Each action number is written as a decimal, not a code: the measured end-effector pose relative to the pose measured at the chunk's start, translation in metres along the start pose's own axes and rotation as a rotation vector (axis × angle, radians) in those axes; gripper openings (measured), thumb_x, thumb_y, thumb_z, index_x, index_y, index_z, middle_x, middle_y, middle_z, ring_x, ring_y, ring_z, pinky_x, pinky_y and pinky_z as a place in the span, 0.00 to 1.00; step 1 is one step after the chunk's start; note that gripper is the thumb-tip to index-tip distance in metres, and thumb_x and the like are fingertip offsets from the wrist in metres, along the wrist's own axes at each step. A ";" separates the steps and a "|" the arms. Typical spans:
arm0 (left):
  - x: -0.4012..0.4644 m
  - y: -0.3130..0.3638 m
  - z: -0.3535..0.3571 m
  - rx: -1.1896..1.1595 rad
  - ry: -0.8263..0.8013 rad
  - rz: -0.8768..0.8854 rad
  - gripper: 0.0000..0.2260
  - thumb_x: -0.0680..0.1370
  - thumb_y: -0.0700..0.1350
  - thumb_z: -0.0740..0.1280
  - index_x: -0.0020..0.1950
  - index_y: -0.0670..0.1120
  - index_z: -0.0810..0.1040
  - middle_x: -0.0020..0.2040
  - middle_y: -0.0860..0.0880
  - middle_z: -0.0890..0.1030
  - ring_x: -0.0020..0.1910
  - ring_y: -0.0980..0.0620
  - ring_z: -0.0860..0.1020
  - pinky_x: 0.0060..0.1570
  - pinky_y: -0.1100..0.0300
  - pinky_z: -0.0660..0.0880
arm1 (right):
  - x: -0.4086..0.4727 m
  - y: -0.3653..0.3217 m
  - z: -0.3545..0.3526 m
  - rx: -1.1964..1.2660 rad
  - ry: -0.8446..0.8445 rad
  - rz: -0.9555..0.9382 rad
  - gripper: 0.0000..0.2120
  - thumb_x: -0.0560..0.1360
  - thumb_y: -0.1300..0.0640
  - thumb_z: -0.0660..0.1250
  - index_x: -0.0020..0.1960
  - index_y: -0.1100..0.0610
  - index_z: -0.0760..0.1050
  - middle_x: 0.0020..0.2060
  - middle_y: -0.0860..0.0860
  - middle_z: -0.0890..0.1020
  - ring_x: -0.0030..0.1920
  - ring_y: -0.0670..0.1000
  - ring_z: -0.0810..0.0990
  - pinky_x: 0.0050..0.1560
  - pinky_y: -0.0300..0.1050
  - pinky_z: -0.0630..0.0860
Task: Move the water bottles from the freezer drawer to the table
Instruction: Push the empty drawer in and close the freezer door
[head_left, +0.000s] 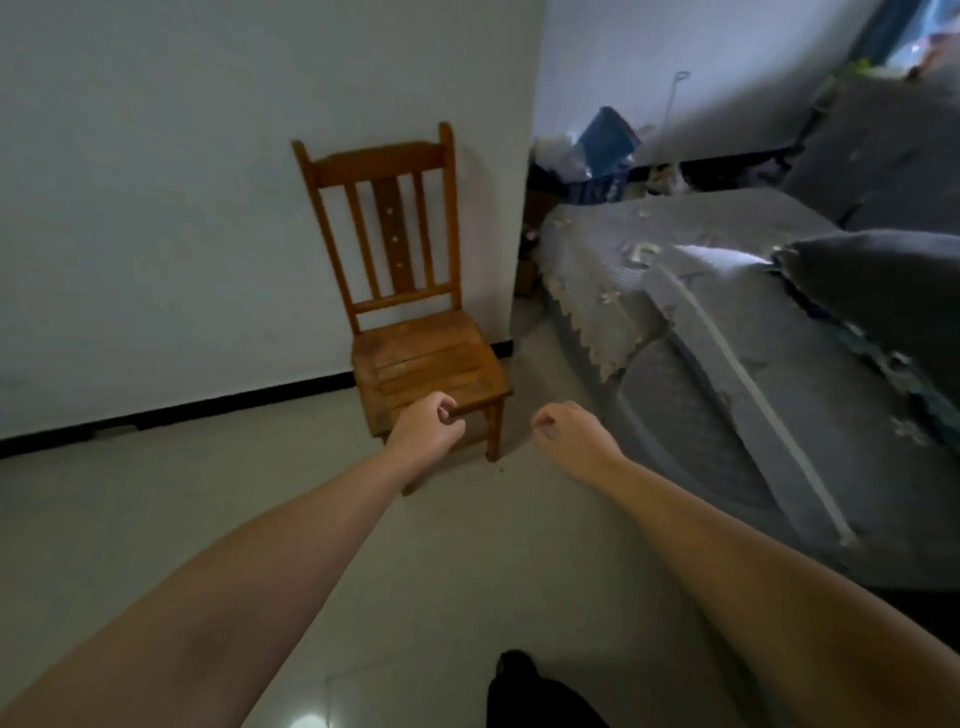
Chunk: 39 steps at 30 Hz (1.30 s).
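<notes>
No water bottle, freezer drawer or table shows in the head view. Both my arms stretch forward over the tiled floor. My left hand (425, 427) hovers in front of the seat edge of a small wooden chair (410, 291), fingers curled loosely with nothing in them. My right hand (563, 431) hangs a little to the right of the chair, over bare floor, fingers also curled and holding nothing.
The chair stands against a white wall (156, 208) with a black skirting. A grey sofa (727, 338) with a cushion (883, 291) fills the right side. Clutter and a blue bag (608, 137) lie behind it. Pale floor tiles (467, 571) stretch in front of me.
</notes>
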<state>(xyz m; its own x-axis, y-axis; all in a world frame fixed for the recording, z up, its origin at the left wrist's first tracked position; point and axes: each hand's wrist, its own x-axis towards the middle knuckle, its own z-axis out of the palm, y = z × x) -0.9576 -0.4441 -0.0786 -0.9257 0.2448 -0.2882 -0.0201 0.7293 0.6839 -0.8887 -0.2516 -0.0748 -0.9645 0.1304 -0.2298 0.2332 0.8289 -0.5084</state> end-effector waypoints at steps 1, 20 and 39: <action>0.006 -0.003 -0.008 -0.014 0.037 -0.023 0.15 0.78 0.47 0.66 0.63 0.45 0.73 0.55 0.48 0.76 0.54 0.49 0.76 0.51 0.58 0.74 | 0.017 -0.007 -0.002 0.002 -0.019 -0.040 0.11 0.79 0.53 0.60 0.59 0.54 0.75 0.58 0.52 0.74 0.52 0.53 0.78 0.55 0.46 0.75; -0.035 -0.199 -0.153 -0.224 0.589 -0.665 0.16 0.76 0.44 0.67 0.63 0.43 0.75 0.60 0.43 0.78 0.58 0.45 0.76 0.57 0.59 0.71 | 0.160 -0.270 0.149 -0.194 -0.499 -0.732 0.14 0.79 0.53 0.59 0.61 0.56 0.75 0.60 0.54 0.76 0.58 0.53 0.76 0.59 0.48 0.74; -0.020 -0.410 -0.402 -0.353 0.783 -0.816 0.14 0.76 0.45 0.66 0.61 0.44 0.76 0.59 0.42 0.79 0.56 0.45 0.78 0.56 0.55 0.73 | 0.247 -0.595 0.291 -0.263 -0.578 -0.978 0.15 0.79 0.57 0.60 0.62 0.61 0.75 0.61 0.58 0.76 0.60 0.55 0.76 0.59 0.44 0.70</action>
<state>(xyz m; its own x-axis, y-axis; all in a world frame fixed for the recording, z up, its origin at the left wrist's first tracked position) -1.0825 -1.0051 -0.0836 -0.5674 -0.7587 -0.3201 -0.7016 0.2420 0.6703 -1.2300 -0.8709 -0.0707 -0.5024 -0.8379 -0.2135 -0.6768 0.5347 -0.5060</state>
